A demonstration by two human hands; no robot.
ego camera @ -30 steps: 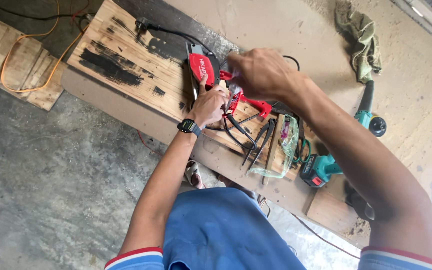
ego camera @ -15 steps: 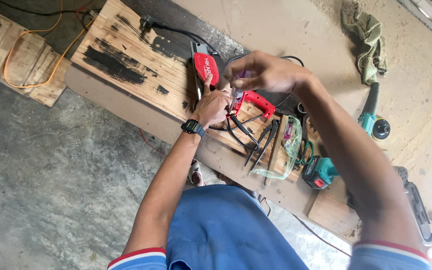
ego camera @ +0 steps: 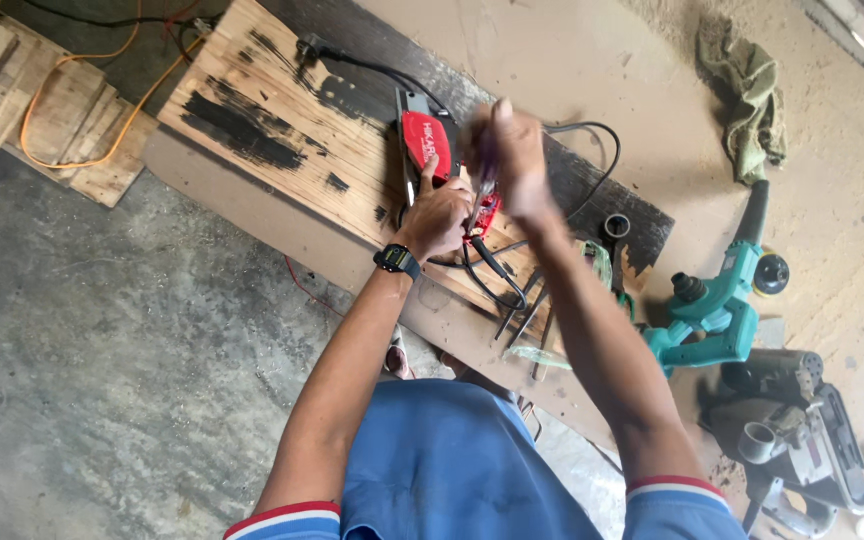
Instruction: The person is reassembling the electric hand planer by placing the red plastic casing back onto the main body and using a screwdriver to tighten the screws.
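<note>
Down on the wooden bench [ego camera: 252, 110], the left hand [ego camera: 439, 215] presses on a red power tool [ego camera: 424, 140], fingers spread over its near end. Just right of it, the right hand [ego camera: 512, 150], blurred, is closed around a thin dark tool [ego camera: 484, 185] pointing down at the red tool. Further right lies a green grinder [ego camera: 717, 305].
</note>
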